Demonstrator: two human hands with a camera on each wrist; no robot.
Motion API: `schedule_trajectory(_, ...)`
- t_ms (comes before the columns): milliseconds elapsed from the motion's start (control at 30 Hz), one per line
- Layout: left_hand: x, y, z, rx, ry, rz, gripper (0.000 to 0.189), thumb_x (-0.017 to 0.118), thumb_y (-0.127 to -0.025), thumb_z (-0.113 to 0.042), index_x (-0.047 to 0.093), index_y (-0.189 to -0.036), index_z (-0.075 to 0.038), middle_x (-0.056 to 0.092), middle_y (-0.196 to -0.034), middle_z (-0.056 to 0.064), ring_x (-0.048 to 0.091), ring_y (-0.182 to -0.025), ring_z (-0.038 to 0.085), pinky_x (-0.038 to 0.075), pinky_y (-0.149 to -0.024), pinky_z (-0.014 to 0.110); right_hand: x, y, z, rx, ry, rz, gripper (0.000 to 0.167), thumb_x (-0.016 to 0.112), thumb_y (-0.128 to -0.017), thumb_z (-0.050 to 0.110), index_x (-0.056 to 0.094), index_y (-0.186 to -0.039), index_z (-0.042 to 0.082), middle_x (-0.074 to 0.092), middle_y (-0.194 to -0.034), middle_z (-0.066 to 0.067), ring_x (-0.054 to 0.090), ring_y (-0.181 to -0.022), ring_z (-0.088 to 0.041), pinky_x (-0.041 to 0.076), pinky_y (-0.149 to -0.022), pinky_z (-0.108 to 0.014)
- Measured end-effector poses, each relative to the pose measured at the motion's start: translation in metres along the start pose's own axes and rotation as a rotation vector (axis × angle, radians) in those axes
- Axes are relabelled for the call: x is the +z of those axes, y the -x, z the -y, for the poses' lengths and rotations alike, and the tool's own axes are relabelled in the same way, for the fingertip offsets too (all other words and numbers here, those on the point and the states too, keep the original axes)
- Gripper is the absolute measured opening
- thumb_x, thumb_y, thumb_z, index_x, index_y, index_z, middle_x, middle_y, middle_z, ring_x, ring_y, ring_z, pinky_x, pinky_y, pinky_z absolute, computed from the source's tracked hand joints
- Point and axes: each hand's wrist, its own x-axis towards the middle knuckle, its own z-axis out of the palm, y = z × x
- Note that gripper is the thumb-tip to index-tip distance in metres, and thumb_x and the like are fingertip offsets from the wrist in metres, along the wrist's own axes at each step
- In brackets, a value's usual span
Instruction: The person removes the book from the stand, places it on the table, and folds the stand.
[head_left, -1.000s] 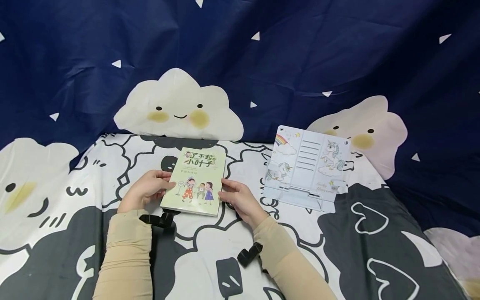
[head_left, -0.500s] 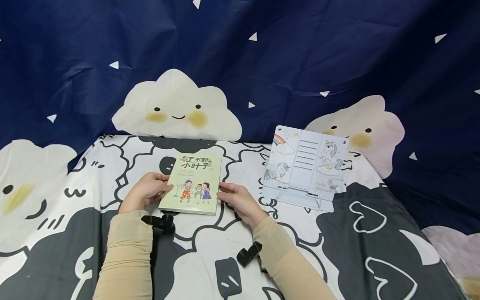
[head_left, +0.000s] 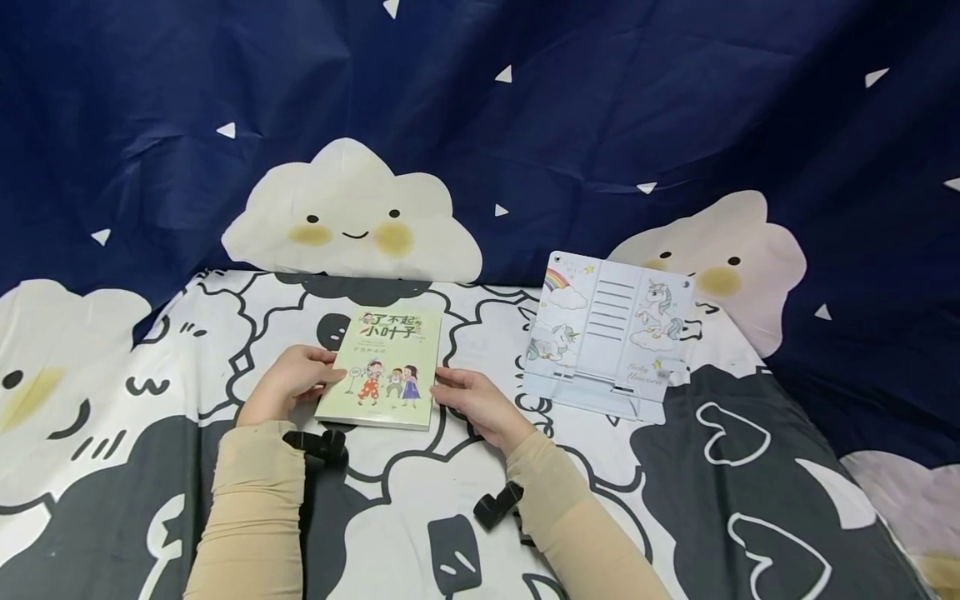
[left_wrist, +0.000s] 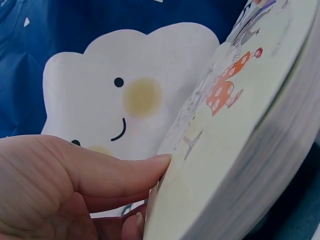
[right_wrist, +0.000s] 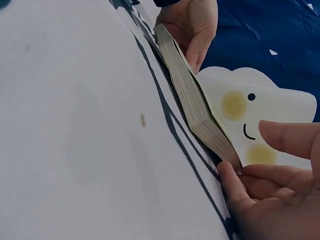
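A thick paperback book [head_left: 385, 367] with a pale green cover, Chinese lettering and cartoon children lies face up on the patterned cloth. My left hand [head_left: 296, 379] holds its left edge; in the left wrist view the thumb [left_wrist: 130, 172] sits on the cover's edge, with fingers curled below. At the opposite edge is my right hand [head_left: 483, 406]. The right wrist view shows its fingertips [right_wrist: 227, 172] against a corner of the book, the thumb [right_wrist: 287, 137] raised away from the cover. A white book stand [head_left: 611, 333] with unicorns and a rainbow leans upright to the right.
A sheep-print cloth [head_left: 450, 475] covers the surface under the book and stand. Behind it hangs a dark blue curtain [head_left: 570, 108] with smiling clouds and white triangles. The stand's clear front ledge [head_left: 600, 400] juts toward me. Black camera straps [head_left: 498, 506] circle both wrists.
The book has come slightly toward me and down onto the cloth, both hands moving with it. Over the last half second it barely shifts. The stand keeps its place.
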Motion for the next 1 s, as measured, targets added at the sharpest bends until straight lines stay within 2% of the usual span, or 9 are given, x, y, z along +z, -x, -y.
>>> schedule_trajectory(133,0.0,0.001,0.0,0.019,-0.052,0.004,0.053,0.065,-0.094,-0.012,0.049,-0.14,0.007,0.056,-0.125,0.017,0.053,-0.087,0.015,0.047,-0.067,0.022,0.002,0.0,0.0,-0.008,0.008,-0.004,0.06,0.059,-0.098,0.018,0.037,-0.149,-0.004,0.042,-0.154,-0.019,0.036,-0.146,-0.03,0.025,-0.122,-0.045)
schedule_trajectory(200,0.0,0.002,0.0,0.035,-0.076,0.002,0.052,0.064,-0.095,-0.011,0.048,-0.14,0.009,0.054,-0.129,0.021,0.053,-0.091,0.017,0.047,-0.068,0.022,0.002,0.0,0.0,-0.01,0.007,-0.005,0.059,0.059,-0.098,0.017,0.038,-0.149,-0.004,0.042,-0.154,-0.019,0.036,-0.146,-0.03,0.025,-0.122,-0.045)
schedule_trajectory(400,0.0,0.002,0.001,0.068,-0.101,-0.006,0.051,0.064,-0.094,-0.009,0.049,-0.138,0.012,0.059,-0.122,0.021,0.056,-0.094,0.019,0.048,-0.068,0.023,0.002,-0.001,0.0,-0.001,0.021,-0.002,0.059,0.059,-0.098,0.018,0.038,-0.149,-0.003,0.041,-0.155,-0.017,0.035,-0.146,-0.03,0.024,-0.122,-0.045)
schedule_trajectory(533,0.001,0.0,0.002,0.076,-0.114,-0.014,0.051,0.064,-0.094,-0.01,0.049,-0.138,0.012,0.059,-0.123,0.022,0.056,-0.095,0.02,0.048,-0.068,0.023,0.003,0.001,0.004,0.001,0.052,-0.014,0.059,0.059,-0.098,0.019,0.038,-0.149,-0.003,0.041,-0.155,-0.017,0.035,-0.146,-0.03,0.025,-0.122,-0.045)
schedule_trajectory(667,0.001,-0.001,0.001,0.087,-0.131,-0.02,0.051,0.063,-0.095,-0.012,0.049,-0.138,0.011,0.057,-0.127,0.024,0.056,-0.094,0.021,0.048,-0.067,0.024,0.003,0.003,0.006,0.008,0.076,-0.036,0.06,0.059,-0.098,0.02,0.039,-0.149,-0.003,0.041,-0.155,-0.018,0.042,-0.142,-0.031,0.03,-0.12,-0.046)
schedule_trajectory(767,0.002,0.0,-0.003,0.083,-0.111,-0.017,0.054,0.059,-0.098,-0.019,0.046,-0.142,0.009,0.053,-0.136,0.025,0.057,-0.1,0.024,0.048,-0.071,0.024,0.003,0.005,0.009,0.026,0.085,-0.057,0.06,0.059,-0.098,0.022,0.039,-0.149,-0.001,0.04,-0.156,-0.017,0.051,-0.134,-0.033,0.035,-0.117,-0.046)
schedule_trajectory(867,0.002,0.004,-0.009,0.082,-0.079,-0.021,0.057,0.053,-0.101,-0.027,0.043,-0.146,0.007,0.05,-0.141,0.025,0.056,-0.108,0.024,0.048,-0.076,0.023,0.004,0.006,0.013,0.034,0.078,-0.071,0.059,0.058,-0.099,0.022,0.039,-0.15,0.0,0.038,-0.157,-0.016,0.055,-0.131,-0.032,0.04,-0.113,-0.043)
schedule_trajectory(1000,0.003,0.01,-0.019,0.138,-0.04,-0.035,0.057,0.048,-0.104,-0.033,0.041,-0.147,0.004,0.051,-0.14,0.025,0.056,-0.105,0.025,0.05,-0.077,0.025,0.004,0.01,0.02,-0.002,0.071,-0.077,0.057,0.058,-0.099,0.021,0.04,-0.149,-0.001,0.038,-0.157,-0.016,0.052,-0.134,-0.031,0.044,-0.11,-0.041)
